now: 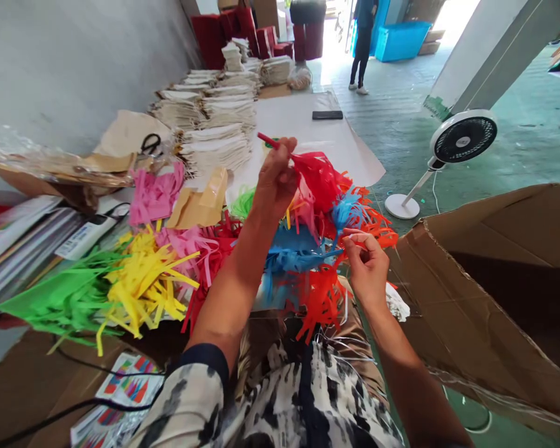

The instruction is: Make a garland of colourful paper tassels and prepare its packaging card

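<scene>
My left hand (280, 171) is closed on a red paper tassel (320, 177). The tassel's tightly twisted end sticks out beyond the fingers to the upper left, and its strips fan out to the right. Lower down, my right hand (368, 264) pinches the twisted middle of a blue tassel (298, 256) between thumb and forefinger. Another fringed blue end (348, 210) spreads just above those fingertips. Orange tassels (324, 292) hang below and to the right of the blue one. Thin white strings trail over my lap.
Green (70, 295), yellow (147, 280) and pink fringe bundles (156, 190) lie at left. Behind are scissors (150, 144), stacked white bundles (219, 146) and a dark phone-like slab (327, 115). At right stand an open cardboard box (448, 298) and a fan (464, 142). A person (364, 43) stands far back.
</scene>
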{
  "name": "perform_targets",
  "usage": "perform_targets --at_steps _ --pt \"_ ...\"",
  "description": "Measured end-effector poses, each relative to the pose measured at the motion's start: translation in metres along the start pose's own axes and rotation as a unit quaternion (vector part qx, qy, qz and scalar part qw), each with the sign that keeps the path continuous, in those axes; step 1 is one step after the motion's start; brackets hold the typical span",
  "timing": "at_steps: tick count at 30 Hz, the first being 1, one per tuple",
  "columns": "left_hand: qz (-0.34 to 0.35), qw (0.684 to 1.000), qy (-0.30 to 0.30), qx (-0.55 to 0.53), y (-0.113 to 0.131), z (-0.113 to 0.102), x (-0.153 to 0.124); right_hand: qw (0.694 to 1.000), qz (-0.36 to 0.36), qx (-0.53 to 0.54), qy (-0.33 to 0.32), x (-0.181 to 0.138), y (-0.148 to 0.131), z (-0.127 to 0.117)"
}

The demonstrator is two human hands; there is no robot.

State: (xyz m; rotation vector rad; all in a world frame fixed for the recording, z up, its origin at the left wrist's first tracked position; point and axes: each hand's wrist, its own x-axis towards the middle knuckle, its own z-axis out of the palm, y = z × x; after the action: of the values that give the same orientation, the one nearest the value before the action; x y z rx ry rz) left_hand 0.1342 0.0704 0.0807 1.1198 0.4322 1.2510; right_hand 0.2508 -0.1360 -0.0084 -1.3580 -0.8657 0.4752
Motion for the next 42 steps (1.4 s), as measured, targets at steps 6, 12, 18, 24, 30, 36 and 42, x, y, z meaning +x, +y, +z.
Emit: perform_targets --at_steps 6,12,18,24,30,36,42 --pt "0.000 0.962 -0.122 0.243 0.031 0.002 -0.076 0.994 -0.104 0.017 0.036 -0.008 -0.022 -0.006" --pt "-0.015 0.919 -0.162 0.359 0.007 -0.002 -0.120 0.996 -0.080 0.035 -0.021 -0.012 -0.020 0.006" --pt "-0.077 0.929 -0.169 0.320 -0.005 -0.011 -0.132 0.997 -0.069 -0.004 -0.031 -0.016 -0.013 0.011" --pt "-0.111 0.949 -0.166 0.245 -0.013 -0.022 -0.137 0.996 -0.081 -0.004 -0.046 -0.015 -0.011 0.013" --pt "-0.089 0.955 -0.149 0.242 -0.014 -0.024 -0.138 0.994 -0.065 0.024 -0.080 -0.019 -0.011 0.015" --pt "-0.100 0.955 -0.124 0.250 -0.016 -0.026 -0.139 0.995 -0.088 -0.012 -0.050 -0.019 -0.009 0.018" --pt "-0.117 0.964 -0.086 0.222 -0.012 -0.025 -0.140 0.994 -0.098 -0.020 -0.043 -0.020 -0.007 0.020"
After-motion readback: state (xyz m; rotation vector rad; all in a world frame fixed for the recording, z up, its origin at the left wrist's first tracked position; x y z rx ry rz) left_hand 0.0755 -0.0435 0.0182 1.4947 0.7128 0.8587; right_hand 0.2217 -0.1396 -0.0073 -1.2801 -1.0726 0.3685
